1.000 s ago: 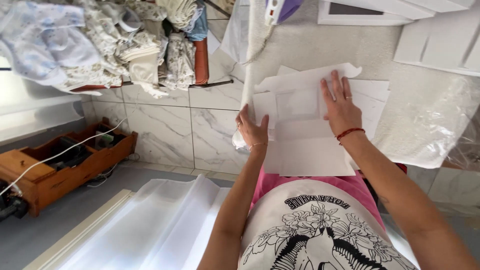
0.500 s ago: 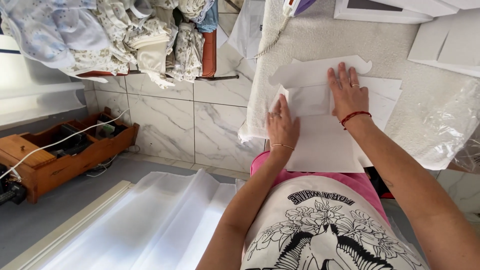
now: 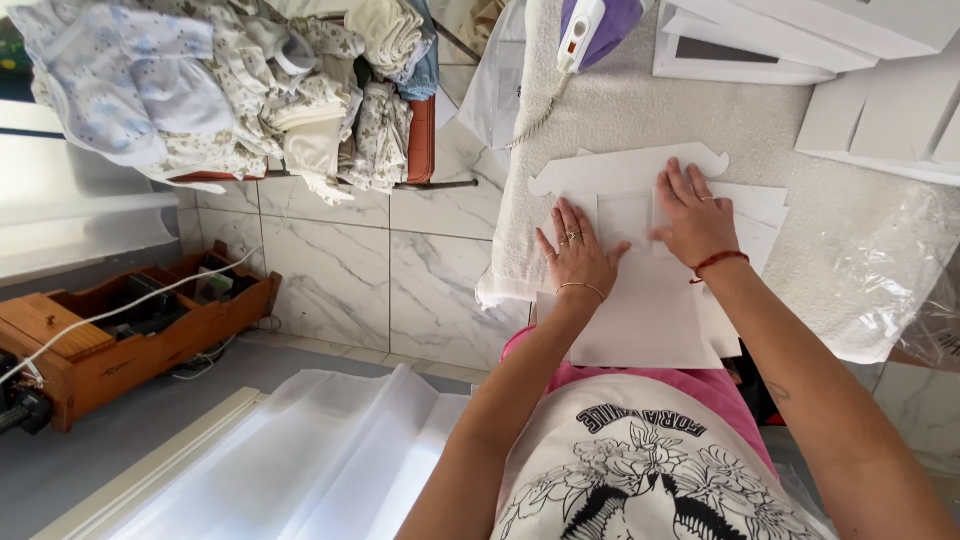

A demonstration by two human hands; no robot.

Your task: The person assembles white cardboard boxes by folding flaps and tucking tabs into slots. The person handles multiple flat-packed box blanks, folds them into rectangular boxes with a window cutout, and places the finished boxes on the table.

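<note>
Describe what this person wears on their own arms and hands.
Both forearms are bare, with no sleeves showing. The left hand has a ring on one finger and a thin bracelet at the wrist. The right hand has a ring too, and a thin red cord bracelet around its wrist. No gloves and no watch show.

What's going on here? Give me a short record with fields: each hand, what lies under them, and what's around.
Left hand: left hand flat on the white cardboard sheet, fingers spread
Right hand: right hand flat on the same sheet, higher up
Surface: padded work surface
Nearby: iron at the top; clear plastic wrap to the right
Background: pile of baby clothes; wooden crate on the floor
</note>
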